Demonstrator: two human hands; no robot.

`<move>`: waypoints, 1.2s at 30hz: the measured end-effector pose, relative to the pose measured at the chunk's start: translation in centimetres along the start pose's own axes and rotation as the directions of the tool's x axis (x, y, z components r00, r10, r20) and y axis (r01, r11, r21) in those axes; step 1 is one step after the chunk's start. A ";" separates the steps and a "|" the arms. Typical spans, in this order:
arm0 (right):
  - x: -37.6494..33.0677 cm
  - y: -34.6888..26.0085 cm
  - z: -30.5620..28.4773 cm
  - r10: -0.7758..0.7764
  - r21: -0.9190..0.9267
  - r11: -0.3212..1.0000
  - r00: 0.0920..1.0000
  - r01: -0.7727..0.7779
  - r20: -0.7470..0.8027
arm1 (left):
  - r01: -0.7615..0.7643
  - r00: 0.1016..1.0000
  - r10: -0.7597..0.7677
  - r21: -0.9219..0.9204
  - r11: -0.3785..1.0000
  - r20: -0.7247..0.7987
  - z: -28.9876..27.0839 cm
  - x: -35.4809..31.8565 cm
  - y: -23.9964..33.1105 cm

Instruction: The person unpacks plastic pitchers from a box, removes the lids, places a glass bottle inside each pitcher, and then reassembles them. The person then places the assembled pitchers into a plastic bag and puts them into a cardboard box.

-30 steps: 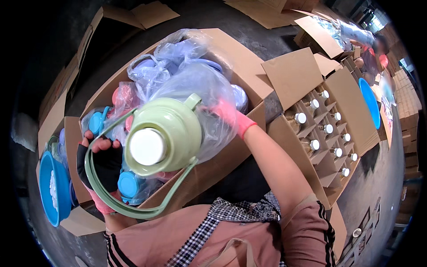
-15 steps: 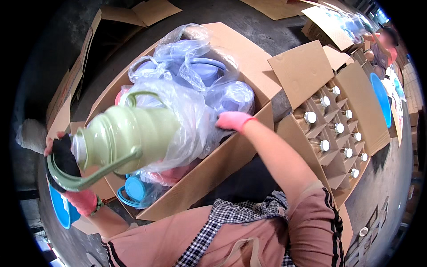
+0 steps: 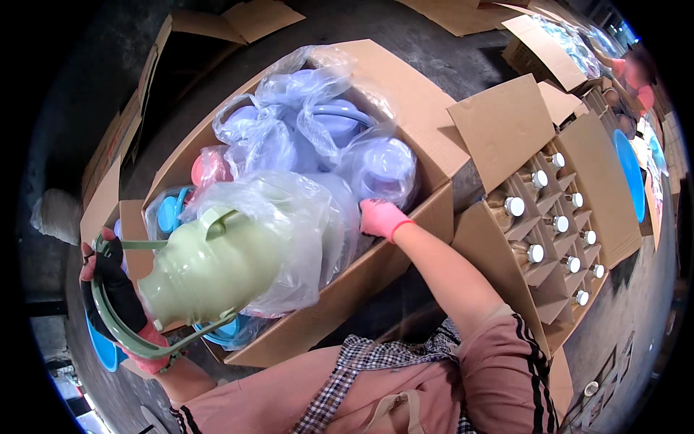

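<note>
From the head camera we see our left hand [image 3: 119, 304], in a black and pink glove, closed around the green handle [image 3: 116, 329] of a pale green jug [image 3: 210, 271], which lies tilted on its side at the near left corner of the big cardboard box [image 3: 405, 94], still half inside a clear plastic bag [image 3: 289, 217]. Our right hand [image 3: 379, 217], in a pink glove, rests closed on that plastic just inside the box's near wall, beside other bagged jugs [image 3: 329, 123] in lilac, pink and blue. To our right stands a divided carton [image 3: 506, 239] of white-capped bottles [image 3: 515, 206], its brown flaps open.
</note>
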State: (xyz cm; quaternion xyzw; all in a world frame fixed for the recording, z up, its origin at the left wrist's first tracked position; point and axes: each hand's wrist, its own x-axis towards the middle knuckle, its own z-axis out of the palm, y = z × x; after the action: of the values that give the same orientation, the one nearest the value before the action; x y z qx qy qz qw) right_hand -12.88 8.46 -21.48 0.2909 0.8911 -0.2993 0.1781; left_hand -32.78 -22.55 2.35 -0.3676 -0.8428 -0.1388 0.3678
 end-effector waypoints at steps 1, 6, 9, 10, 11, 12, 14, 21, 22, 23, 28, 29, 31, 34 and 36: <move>-0.4 0.3 -0.6 0.009 0.067 0.998 0.996 -0.003 -0.089 | -0.196 0.980 0.172 0.350 0.916 0.097 -0.4 0.2 -0.2; -0.6 2.7 -4.9 0.296 0.439 0.896 0.822 -0.062 -0.487 | -0.294 0.654 0.154 0.437 -0.850 0.740 -1.9 1.4 0.4; -1.2 6.2 -4.2 0.378 0.629 0.747 0.642 0.215 -0.667 | 0.327 0.752 -0.171 -0.586 -0.741 0.637 -0.2 2.3 4.4; -1.9 5.6 -4.2 0.406 0.630 0.760 0.639 0.162 -0.654 | 0.402 0.807 -0.251 -0.808 -0.431 0.535 0.4 2.4 6.5; -2.5 4.8 -4.2 0.359 0.551 0.830 0.677 0.082 -0.643 | 0.394 0.870 -0.265 -0.909 -0.133 0.416 1.1 2.3 9.9; -2.8 3.6 -4.1 0.311 0.464 0.886 0.720 0.018 -0.621 | 0.405 0.865 -0.021 -0.722 -0.561 0.501 0.2 2.7 11.9; -4.0 2.1 -3.6 0.145 0.151 0.987 0.743 -0.059 -0.654 | 0.504 0.819 0.153 -0.566 -0.653 0.552 0.0 3.0 14.7; -6.9 2.4 -1.5 -0.230 0.035 0.950 0.773 0.309 -0.592 | 0.460 0.741 0.164 -0.315 -0.830 0.651 2.4 5.3 22.9; -7.3 2.4 -1.6 -0.197 0.183 0.916 0.800 0.356 -0.566 | 0.423 0.709 0.075 -0.338 -0.841 0.701 2.6 5.9 23.8; -7.8 2.4 -0.7 -0.137 0.375 0.817 0.779 0.438 -0.612 | 0.401 0.697 0.007 -0.382 -0.833 0.717 2.3 6.1 23.8; -12.3 0.0 -2.3 -0.112 0.806 -0.021 0.800 0.592 -0.590 | 0.263 0.736 0.016 -0.264 -0.928 0.677 0.9 7.0 23.2; -13.4 -1.1 -3.2 -0.123 0.791 0.006 0.785 0.612 -0.607 | 0.254 0.729 -0.034 -0.317 -0.914 0.683 1.3 7.5 23.2; -13.6 -2.0 -3.9 -0.132 0.685 0.284 0.735 0.671 -0.665 | 0.224 0.731 -0.123 -0.406 -0.886 0.671 3.9 7.8 23.2; -12.9 -4.0 -3.8 -0.114 0.542 0.711 0.834 0.448 -0.540 | 0.249 0.735 -0.235 -0.575 -0.779 0.636 6.0 5.2 21.1; -12.2 -4.3 -3.1 -0.145 0.557 0.736 0.893 0.384 -0.425 | 0.369 0.742 -0.206 -0.645 -0.669 0.638 10.1 2.0 17.0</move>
State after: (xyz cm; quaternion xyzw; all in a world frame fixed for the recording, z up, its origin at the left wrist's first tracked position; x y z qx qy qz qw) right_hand -6.69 2.63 -11.29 0.2500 0.7891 -0.5439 -0.1376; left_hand -26.63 -4.68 -3.82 -0.1649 -0.3721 -0.8783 -0.2511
